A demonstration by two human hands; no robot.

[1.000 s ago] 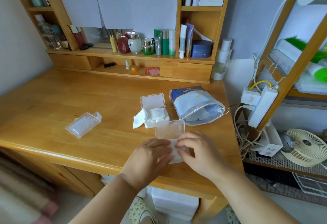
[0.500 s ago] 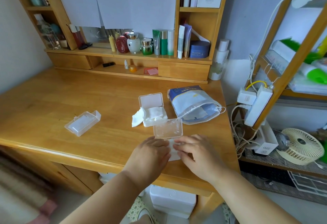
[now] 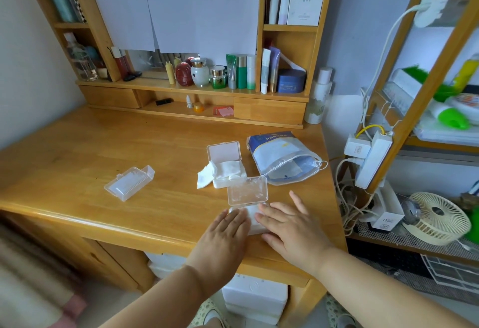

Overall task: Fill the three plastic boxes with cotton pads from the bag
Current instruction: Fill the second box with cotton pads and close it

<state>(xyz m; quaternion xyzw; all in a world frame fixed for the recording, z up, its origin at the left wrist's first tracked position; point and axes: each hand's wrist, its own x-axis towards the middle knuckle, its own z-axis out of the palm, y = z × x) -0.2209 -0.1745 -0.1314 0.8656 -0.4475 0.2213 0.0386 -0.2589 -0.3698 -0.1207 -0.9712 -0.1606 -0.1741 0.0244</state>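
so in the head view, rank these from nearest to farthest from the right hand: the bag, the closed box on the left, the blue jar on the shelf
From the right hand:
1. Bag, just beyond the hand, slightly right of the open boxes.
2. Closed box, far to the left on the desk.
3. Blue jar, up on the shelf at the back.

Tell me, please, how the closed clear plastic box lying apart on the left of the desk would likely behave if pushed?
The closed clear box looks thin-walled, so probably light. Lying flat on the smooth wooden desk, it should slide, not tip or roll.
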